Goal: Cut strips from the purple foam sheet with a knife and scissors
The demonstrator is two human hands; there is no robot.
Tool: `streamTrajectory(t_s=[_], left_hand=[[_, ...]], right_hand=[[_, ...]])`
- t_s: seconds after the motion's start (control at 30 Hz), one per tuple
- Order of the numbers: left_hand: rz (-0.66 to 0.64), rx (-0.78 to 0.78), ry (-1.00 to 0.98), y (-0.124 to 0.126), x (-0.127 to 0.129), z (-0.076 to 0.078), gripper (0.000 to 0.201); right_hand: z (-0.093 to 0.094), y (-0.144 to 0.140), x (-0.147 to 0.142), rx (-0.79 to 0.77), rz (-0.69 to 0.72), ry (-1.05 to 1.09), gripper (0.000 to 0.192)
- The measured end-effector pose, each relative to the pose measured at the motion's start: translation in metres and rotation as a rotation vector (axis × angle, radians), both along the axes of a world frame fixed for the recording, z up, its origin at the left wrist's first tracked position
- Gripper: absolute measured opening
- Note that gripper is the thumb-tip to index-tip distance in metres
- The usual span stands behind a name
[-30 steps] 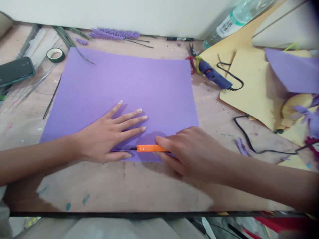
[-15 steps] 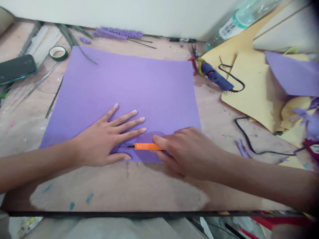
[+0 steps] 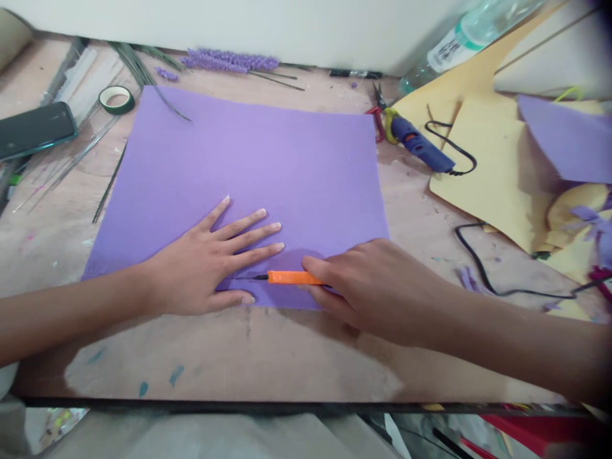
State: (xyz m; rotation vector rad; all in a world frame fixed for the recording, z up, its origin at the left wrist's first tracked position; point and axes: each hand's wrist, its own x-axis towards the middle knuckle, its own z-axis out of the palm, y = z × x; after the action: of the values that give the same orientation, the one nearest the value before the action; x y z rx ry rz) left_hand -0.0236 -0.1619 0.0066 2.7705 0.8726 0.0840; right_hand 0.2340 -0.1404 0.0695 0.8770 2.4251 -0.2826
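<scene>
A purple sheet (image 3: pixel 258 166) lies flat on the table, its near edge close to both hands. On its lower left part, my left hand (image 3: pixel 201 264) presses palm down with spread fingers. My right hand (image 3: pixel 361 284) grips a slim orange pen (image 3: pixel 294 277) near the sheet's near edge. The pen is held low, almost level, with its dark tip pointing left between my left thumb and forefinger. A thin dark line runs leftward from that tip across the sheet. My right fingertips are partly hidden behind the pen and hand.
Scissors (image 3: pixel 377 115) and a blue glue gun (image 3: pixel 423 146) lie right of the sheet, near yellow sheets (image 3: pixel 497 166) and a bottle (image 3: pixel 454 51). Green tape (image 3: pixel 116 100), a phone (image 3: pixel 38 131) and purple flower stems (image 3: pixel 229 60) lie left and behind.
My right hand and the pen have shifted slightly right, away from the left hand. The left hand stays spread on the sheet. The whole view has also shifted a little.
</scene>
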Motion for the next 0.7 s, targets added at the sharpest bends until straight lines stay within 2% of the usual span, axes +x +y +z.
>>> streamTrajectory(t_s=[0.7], left_hand=[[0.006, 0.017, -0.001, 0.000, 0.001, -0.001, 0.074]], right_hand=[[0.000, -0.010, 0.036, 0.082, -0.030, 0.071, 0.021]])
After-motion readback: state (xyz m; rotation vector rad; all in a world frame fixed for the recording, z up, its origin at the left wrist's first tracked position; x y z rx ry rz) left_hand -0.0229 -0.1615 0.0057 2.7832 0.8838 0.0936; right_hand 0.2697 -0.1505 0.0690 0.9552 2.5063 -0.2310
